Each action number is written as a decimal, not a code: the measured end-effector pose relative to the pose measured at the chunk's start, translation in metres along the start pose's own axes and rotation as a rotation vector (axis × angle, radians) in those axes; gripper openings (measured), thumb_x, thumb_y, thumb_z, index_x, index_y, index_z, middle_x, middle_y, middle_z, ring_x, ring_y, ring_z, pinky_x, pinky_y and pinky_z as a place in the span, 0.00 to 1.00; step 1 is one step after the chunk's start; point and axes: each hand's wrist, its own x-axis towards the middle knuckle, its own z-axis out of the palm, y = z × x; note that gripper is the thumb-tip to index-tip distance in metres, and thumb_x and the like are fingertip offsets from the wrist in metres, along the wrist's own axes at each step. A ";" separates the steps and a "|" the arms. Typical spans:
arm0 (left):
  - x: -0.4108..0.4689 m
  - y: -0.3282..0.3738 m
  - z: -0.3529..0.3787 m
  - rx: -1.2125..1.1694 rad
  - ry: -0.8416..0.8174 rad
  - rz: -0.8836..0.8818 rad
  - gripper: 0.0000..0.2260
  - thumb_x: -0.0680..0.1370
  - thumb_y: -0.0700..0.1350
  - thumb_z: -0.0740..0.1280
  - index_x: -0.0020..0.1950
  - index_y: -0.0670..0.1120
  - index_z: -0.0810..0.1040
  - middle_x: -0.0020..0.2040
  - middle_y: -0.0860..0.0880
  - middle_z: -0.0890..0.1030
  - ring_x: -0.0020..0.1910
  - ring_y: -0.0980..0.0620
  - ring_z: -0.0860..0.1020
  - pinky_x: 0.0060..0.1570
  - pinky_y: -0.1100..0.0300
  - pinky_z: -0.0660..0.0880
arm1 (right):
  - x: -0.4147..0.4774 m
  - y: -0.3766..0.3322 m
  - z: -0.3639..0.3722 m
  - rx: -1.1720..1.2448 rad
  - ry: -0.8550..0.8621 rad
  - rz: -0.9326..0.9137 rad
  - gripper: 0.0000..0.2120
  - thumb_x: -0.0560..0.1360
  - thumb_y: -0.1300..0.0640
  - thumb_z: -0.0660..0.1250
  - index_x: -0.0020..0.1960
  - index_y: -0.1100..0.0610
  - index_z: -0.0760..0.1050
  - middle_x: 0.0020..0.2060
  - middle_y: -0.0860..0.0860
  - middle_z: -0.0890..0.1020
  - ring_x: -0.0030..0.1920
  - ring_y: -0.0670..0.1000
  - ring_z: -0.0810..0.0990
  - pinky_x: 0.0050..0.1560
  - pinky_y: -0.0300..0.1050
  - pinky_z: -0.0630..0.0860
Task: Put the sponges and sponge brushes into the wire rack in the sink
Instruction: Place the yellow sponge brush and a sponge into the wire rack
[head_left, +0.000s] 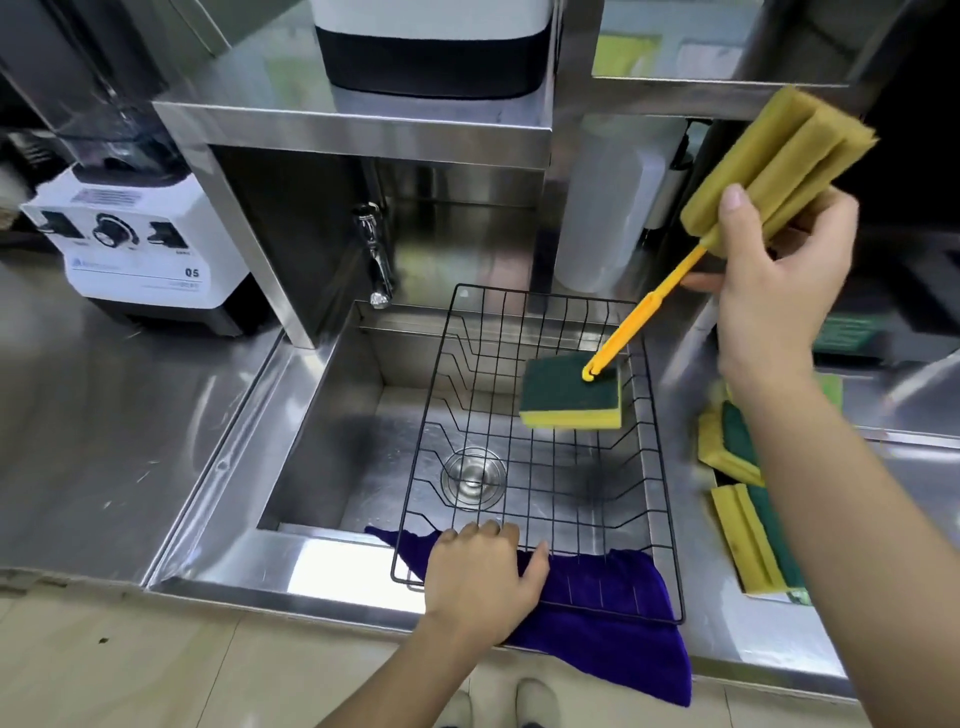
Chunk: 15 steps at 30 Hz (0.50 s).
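A black wire rack (524, 332) sits tilted over the steel sink (311, 415). One green-and-yellow sponge (570, 396) lies in the rack's far right corner. My right hand (779, 280) grips a sponge brush (779, 156) by its yellow foam head, above and right of the rack; the orange handle slants down and its tip touches the sponge in the rack. My left hand (480, 582) rests on the rack's near rim, fingers curled over the wire. More green-and-yellow sponges (727, 447) and another stack of them (753, 540) lie on the counter at the right.
A purple cloth (613, 623) hangs over the sink's front edge under the rack. A tap (376, 254) juts out behind the sink. A white blender base (140, 244) stands on the left counter. A translucent bottle (613, 208) stands behind the rack's right side.
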 end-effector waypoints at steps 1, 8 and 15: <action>0.000 0.000 -0.001 -0.015 0.004 0.001 0.34 0.71 0.63 0.36 0.47 0.47 0.78 0.43 0.49 0.80 0.43 0.49 0.77 0.45 0.55 0.68 | -0.003 0.005 0.004 0.028 -0.006 0.040 0.10 0.74 0.54 0.67 0.50 0.53 0.67 0.41 0.44 0.74 0.37 0.40 0.78 0.29 0.41 0.80; 0.001 0.001 -0.004 -0.075 -0.037 -0.017 0.27 0.73 0.61 0.46 0.37 0.46 0.77 0.34 0.49 0.79 0.34 0.48 0.77 0.37 0.55 0.71 | -0.017 0.037 0.029 0.102 -0.084 0.295 0.08 0.73 0.52 0.67 0.48 0.51 0.68 0.44 0.49 0.76 0.42 0.50 0.80 0.29 0.42 0.80; 0.001 -0.001 0.000 -0.115 0.047 -0.031 0.22 0.74 0.60 0.52 0.33 0.46 0.76 0.29 0.49 0.77 0.28 0.49 0.75 0.32 0.57 0.71 | -0.031 0.058 0.040 0.051 -0.151 0.358 0.13 0.74 0.52 0.67 0.54 0.55 0.69 0.47 0.51 0.78 0.47 0.55 0.82 0.32 0.43 0.82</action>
